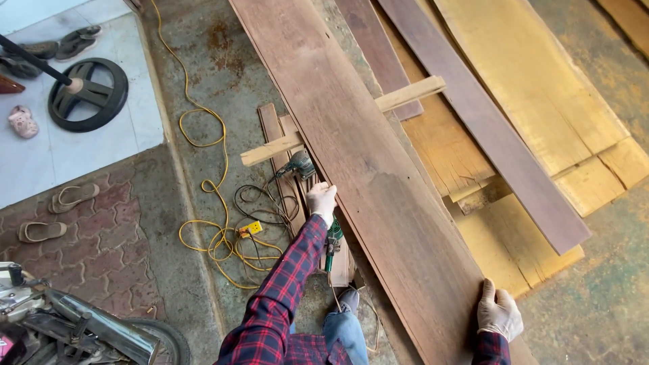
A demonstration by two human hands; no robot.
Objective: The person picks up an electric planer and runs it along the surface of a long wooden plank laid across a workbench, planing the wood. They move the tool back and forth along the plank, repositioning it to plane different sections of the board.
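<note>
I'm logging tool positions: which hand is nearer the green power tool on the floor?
Left. The left hand grips the plank's edge just above the green power tool; the right hand holds the opposite edge.

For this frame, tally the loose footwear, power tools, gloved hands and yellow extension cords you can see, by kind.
Sandals and slippers: 6, first at, others at
Power tools: 2, angle grinder and green tool
Gloved hands: 2, left hand and right hand, both on the long brown plank
Yellow extension cord: 1
Total: 11
</note>
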